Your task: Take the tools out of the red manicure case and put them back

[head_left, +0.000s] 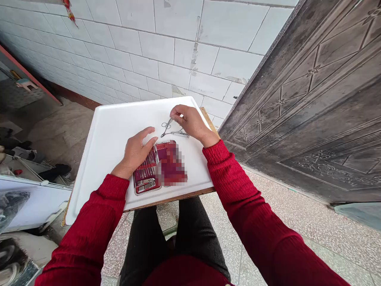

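Observation:
A manicure case (144,192) lies spread wide on a white foam board (110,131). Its left half holds several slim metal tools in a row, with nail clippers (146,184) below them; the red right half is partly blurred out. Over the case's upper left edge is my left hand (135,153), open, thumb and fingers apart with nothing between them. My right hand (190,123) is closed, its fingertips pinching one handle of silver cuticle nippers (165,130), whose jaws point toward me. Beside the nippers lie small scissors (166,125) and another shiny metal tool (182,134), partly under the right hand.
The board rests on a wooden table (205,192). A white tiled wall (166,51) stands behind it, and a dark patterned metal door (312,111) is to the right. Racks and clutter (35,163) fill the left side. My legs (196,234) are under the near edge.

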Motion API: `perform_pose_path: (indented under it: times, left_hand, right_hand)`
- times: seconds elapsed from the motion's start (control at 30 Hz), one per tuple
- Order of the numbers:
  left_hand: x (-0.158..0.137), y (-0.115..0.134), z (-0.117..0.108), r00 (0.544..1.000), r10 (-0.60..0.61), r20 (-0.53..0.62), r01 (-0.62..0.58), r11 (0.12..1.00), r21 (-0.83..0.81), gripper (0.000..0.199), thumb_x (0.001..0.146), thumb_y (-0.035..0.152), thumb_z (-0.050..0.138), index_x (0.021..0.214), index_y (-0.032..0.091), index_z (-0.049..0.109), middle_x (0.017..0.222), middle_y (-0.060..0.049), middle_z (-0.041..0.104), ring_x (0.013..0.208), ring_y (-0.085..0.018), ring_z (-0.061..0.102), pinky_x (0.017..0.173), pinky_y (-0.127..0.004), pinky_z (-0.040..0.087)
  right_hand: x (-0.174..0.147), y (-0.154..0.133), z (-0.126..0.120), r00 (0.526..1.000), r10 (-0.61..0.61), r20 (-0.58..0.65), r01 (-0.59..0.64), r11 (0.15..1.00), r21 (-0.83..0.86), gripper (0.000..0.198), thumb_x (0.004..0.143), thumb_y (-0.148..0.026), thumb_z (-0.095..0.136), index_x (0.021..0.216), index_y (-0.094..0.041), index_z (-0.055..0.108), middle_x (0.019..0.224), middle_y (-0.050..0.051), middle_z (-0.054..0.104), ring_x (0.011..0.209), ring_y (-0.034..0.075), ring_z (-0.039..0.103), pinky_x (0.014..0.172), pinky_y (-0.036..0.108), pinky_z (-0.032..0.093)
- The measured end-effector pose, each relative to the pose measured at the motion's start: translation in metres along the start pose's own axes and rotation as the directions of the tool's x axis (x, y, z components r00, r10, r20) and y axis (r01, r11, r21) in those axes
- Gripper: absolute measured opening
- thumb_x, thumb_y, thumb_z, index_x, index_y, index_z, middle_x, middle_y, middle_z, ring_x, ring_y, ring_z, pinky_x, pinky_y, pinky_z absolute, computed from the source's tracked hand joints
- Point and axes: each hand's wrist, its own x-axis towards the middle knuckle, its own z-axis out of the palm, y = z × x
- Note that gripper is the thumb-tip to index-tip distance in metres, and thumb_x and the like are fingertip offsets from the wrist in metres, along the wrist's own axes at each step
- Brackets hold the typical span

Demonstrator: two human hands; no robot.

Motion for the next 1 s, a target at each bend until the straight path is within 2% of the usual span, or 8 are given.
perform_pose_path:
  times: [0.13,0.3,0.43,0.53,0.67,0.8,0.9,1.0]
  left_hand:
    - [-0.002,0.012,0.001,0.995,-0.091,0.04,0.098,0.964,-0.246,0.047,0.091,0.056,0.067,0.12,0.021,0.079,0.118,-0.007,0.082,0.111,-0.027,0.074,0.094,-0.035,0.058]
    - [-0.005,0.018,0.002,0.953,-0.277,0.12,0.3,0.825,-0.478,0.046,0.08,0.06,0.081,0.099,0.018,0.083,0.086,-0.007,0.082,0.075,-0.022,0.072,0.067,-0.031,0.057]
    - [-0.007,0.025,-0.001,0.947,-0.281,0.157,0.321,0.78,-0.538,0.049,0.076,0.061,0.085,0.098,0.018,0.083,0.086,-0.007,0.082,0.066,-0.018,0.067,0.06,-0.029,0.054]
    - [-0.009,0.028,-0.002,0.935,-0.273,0.226,0.351,0.796,-0.493,0.045,0.077,0.06,0.085,0.083,0.016,0.082,0.077,-0.006,0.079,0.057,-0.014,0.061,0.055,-0.026,0.049]
    - [-0.009,0.03,0.0,0.916,-0.333,0.223,0.398,0.693,-0.601,0.05,0.068,0.062,0.09,0.082,0.016,0.079,0.081,-0.008,0.079,0.062,-0.017,0.067,0.055,-0.027,0.052]
    - [-0.008,0.036,-0.002,0.883,-0.445,0.149,0.412,0.584,-0.699,0.052,0.062,0.059,0.093,0.085,0.016,0.076,0.086,-0.009,0.079,0.066,-0.019,0.07,0.056,-0.028,0.055]
    - [-0.01,0.044,-0.004,0.885,-0.458,0.087,0.376,0.589,-0.715,0.049,0.066,0.057,0.09,0.087,0.016,0.074,0.091,-0.009,0.08,0.07,-0.018,0.071,0.06,-0.028,0.056]
    - [-0.011,0.05,-0.004,0.904,-0.426,0.036,0.334,0.652,-0.68,0.047,0.07,0.059,0.086,0.087,0.016,0.074,0.097,-0.011,0.081,0.074,-0.018,0.071,0.063,-0.028,0.057]
  right_hand:
    - [0.0,-0.007,0.014,0.991,-0.042,0.129,0.007,0.966,0.257,0.012,0.098,-0.02,0.057,0.09,-0.018,0.065,0.089,0.002,0.068,0.083,0.015,0.055,0.077,0.029,0.042]
    - [-0.003,-0.011,0.028,0.977,-0.09,0.191,-0.001,0.903,0.43,0.011,0.097,-0.019,0.061,0.087,-0.018,0.066,0.08,-0.001,0.065,0.075,0.012,0.053,0.072,0.026,0.042]
    - [-0.003,-0.015,0.032,0.965,-0.139,0.221,0.025,0.893,0.45,0.012,0.097,-0.021,0.063,0.086,-0.019,0.067,0.075,-0.002,0.064,0.072,0.011,0.054,0.07,0.026,0.043]
    - [-0.004,-0.017,0.033,0.962,-0.158,0.223,0.036,0.883,0.468,0.012,0.097,-0.019,0.064,0.086,-0.018,0.068,0.077,-0.002,0.066,0.073,0.011,0.057,0.071,0.026,0.045]
    - [-0.005,-0.018,0.028,0.966,-0.08,0.245,-0.069,0.835,0.546,0.01,0.096,-0.025,0.071,0.09,-0.018,0.068,0.075,-0.003,0.067,0.069,0.01,0.059,0.065,0.023,0.046]
    - [-0.004,-0.015,0.015,0.921,-0.042,0.388,-0.221,0.762,0.609,0.028,0.086,-0.041,0.085,0.087,-0.017,0.07,0.07,-0.003,0.068,0.061,0.009,0.06,0.053,0.02,0.044]
    - [-0.001,-0.014,0.016,0.91,-0.012,0.415,-0.28,0.721,0.634,0.032,0.077,-0.039,0.093,0.078,-0.016,0.071,0.065,-0.002,0.068,0.055,0.009,0.059,0.048,0.019,0.043]
    - [0.002,-0.014,0.028,0.946,0.078,0.315,-0.289,0.646,0.707,0.03,0.077,-0.034,0.094,0.073,-0.015,0.071,0.062,0.0,0.069,0.054,0.008,0.059,0.046,0.018,0.044]
